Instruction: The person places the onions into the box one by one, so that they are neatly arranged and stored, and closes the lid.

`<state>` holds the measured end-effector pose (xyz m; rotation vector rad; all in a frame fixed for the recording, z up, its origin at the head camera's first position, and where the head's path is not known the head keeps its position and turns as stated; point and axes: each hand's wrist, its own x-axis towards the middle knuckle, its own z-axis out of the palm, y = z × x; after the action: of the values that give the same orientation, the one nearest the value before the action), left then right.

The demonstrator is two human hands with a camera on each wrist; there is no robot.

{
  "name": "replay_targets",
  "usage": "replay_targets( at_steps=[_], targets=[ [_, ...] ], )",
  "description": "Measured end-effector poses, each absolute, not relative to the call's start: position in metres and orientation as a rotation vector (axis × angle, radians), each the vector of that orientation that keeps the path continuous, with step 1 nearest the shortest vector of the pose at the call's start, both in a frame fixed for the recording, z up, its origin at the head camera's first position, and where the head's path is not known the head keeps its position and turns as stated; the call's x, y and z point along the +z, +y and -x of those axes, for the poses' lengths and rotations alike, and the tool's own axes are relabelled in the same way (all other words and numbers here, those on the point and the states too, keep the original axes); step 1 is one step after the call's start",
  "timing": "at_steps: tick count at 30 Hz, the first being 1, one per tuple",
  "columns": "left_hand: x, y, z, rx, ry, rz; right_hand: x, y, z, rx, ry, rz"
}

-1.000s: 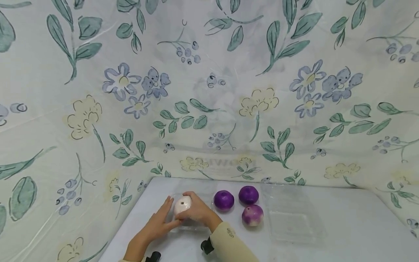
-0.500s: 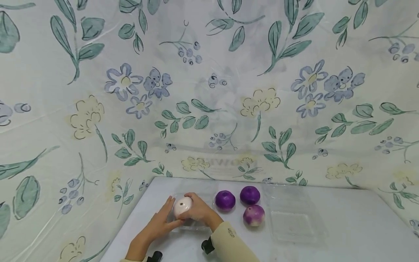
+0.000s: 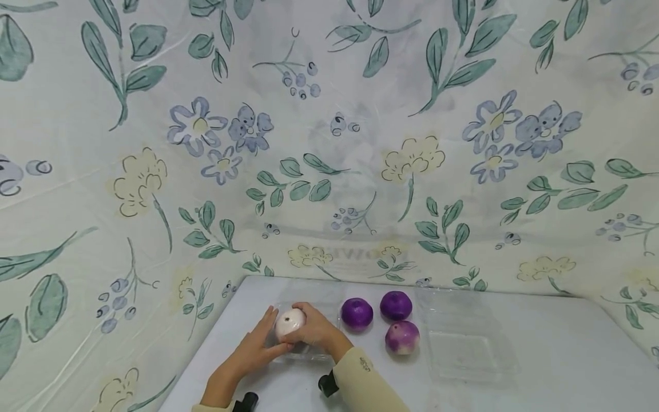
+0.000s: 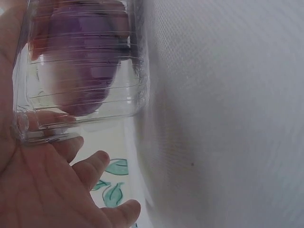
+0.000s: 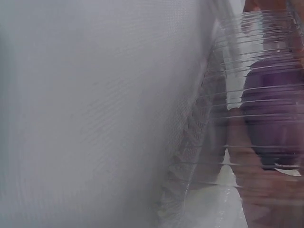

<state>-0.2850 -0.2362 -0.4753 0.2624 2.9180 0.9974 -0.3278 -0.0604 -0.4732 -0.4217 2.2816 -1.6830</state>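
Note:
In the head view, my right hand [image 3: 318,332] grips a pale turnip [image 3: 289,322], thumb in front and fingers behind it. The turnip is inside a clear plastic box [image 3: 309,357], and its lower side looks purple through the ribbed wall in the left wrist view. My left hand [image 3: 253,350] rests against the box's left side and front corner, fingers extended and thumb reaching toward the turnip. In the left wrist view, the left fingers [image 4: 92,168] spread loosely beside the box. The right wrist view shows the purple side and right fingers [image 5: 244,142] through the plastic.
Two deep purple turnips, one nearer [image 3: 357,313] and one farther [image 3: 396,305], stand right of the box with a purple-and-white turnip [image 3: 403,337]. A second clear plastic box [image 3: 471,350] lies farther right on the white table [image 3: 556,355]. A floral sheet [image 3: 360,200] hangs behind.
The whole scene shifts slightly right as the head camera turns a little. The hands, the held turnip and the box keep nearly the same arrangement.

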Motion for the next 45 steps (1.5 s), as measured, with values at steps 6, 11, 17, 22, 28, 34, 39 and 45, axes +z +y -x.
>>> replay_targets(
  at_steps=[6,11,17,22,28,34,39,45],
  targets=[
    [-0.473,-0.236,0.289,1.013,2.922,-0.274,-0.468,-0.06,0.33,-1.681,2.278,0.431],
    [-0.474,-0.237,0.288,1.02,2.914,-0.272,-0.469,-0.061,0.329,-1.684,2.274,0.431],
    [-0.48,-0.237,0.286,1.046,2.884,-0.294,-0.475,-0.059,0.325,-1.677,2.278,0.415],
    [-0.48,-0.236,0.284,1.051,2.888,-0.304,-0.478,-0.059,0.326,-1.682,2.276,0.405],
    [-0.475,-0.237,0.281,1.027,2.9,-0.271,-0.477,-0.062,0.327,-1.667,2.278,0.418],
    [-0.473,-0.238,0.285,1.025,2.908,-0.305,-0.475,-0.062,0.33,-1.673,2.285,0.423],
    [-0.473,-0.239,0.285,1.023,2.909,-0.318,-0.476,-0.062,0.33,-1.658,2.291,0.414],
    [-0.476,-0.24,0.284,1.038,2.897,-0.313,-0.476,-0.061,0.326,-1.674,2.282,0.39]
  ],
)
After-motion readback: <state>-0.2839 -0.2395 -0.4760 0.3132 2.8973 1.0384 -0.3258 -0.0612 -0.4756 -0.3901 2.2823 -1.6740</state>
